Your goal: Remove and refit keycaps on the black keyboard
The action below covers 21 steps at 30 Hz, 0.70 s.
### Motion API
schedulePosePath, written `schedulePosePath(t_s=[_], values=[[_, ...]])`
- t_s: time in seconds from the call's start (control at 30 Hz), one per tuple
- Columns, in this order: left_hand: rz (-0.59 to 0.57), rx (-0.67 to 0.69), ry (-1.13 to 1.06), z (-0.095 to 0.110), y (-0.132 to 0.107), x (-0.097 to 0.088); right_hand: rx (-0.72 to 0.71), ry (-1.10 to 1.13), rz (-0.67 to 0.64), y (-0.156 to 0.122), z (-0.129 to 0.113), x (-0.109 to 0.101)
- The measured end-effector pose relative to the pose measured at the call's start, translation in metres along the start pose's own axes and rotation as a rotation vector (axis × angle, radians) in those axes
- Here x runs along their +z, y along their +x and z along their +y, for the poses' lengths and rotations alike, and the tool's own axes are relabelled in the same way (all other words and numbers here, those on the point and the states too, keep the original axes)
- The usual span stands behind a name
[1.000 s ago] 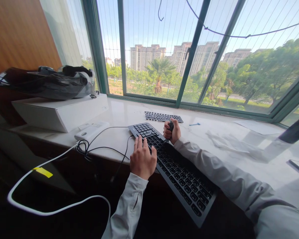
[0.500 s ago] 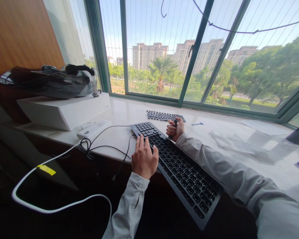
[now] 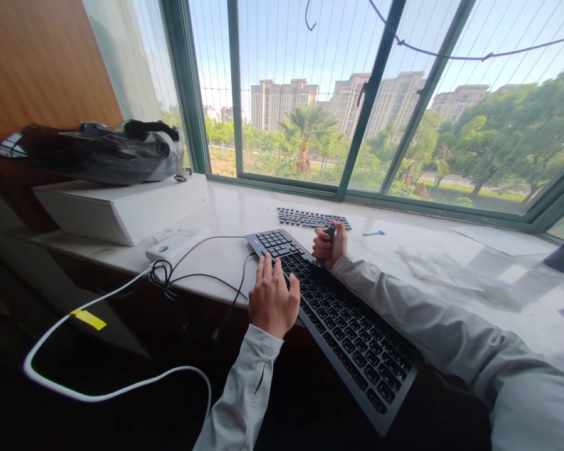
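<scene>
Clenching 1 dark handle (image 3: 331,230) in my right hand (image 3: 331,246), I hold it above the keyboard (image 3: 352,341), which runs from center to lower right of the frame. My left hand (image 3: 273,297) rests on the keyboard's near edge, fingers extended. Detached keycaps (image 3: 314,218) lie upper center.

Keycaps (image 3: 310,218) behind the keyboard (image 3: 345,330)

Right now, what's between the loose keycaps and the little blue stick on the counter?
Just bare white counter, in the head view. The loose keycaps end short of the blue stick; your right hand is on their near side.
</scene>
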<state>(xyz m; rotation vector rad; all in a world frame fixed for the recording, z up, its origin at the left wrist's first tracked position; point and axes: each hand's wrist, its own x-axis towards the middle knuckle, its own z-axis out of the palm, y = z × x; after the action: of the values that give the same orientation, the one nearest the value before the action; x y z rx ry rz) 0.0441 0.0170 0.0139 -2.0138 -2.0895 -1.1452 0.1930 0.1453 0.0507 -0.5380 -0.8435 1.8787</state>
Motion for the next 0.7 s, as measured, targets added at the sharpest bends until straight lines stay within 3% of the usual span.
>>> schedulePosePath(t_s=[0.2, 0.37, 0.57, 0.7], values=[[0.0, 0.002, 0.013, 0.001, 0.0, 0.0, 0.075, 0.22, 0.053, 0.014, -0.003, -0.019], [0.002, 0.0, 0.007, 0.001, 0.0, -0.001, 0.12, 0.333, 0.025, 0.018, -0.002, -0.029], [0.005, 0.013, 0.003, -0.001, 0.0, 0.0, -0.022, 0.128, 0.036, 0.01, -0.003, -0.014], [0.006, 0.01, 0.005, -0.001, 0.0, -0.001, -0.07, -0.025, 0.141, 0.0, -0.004, 0.002]])
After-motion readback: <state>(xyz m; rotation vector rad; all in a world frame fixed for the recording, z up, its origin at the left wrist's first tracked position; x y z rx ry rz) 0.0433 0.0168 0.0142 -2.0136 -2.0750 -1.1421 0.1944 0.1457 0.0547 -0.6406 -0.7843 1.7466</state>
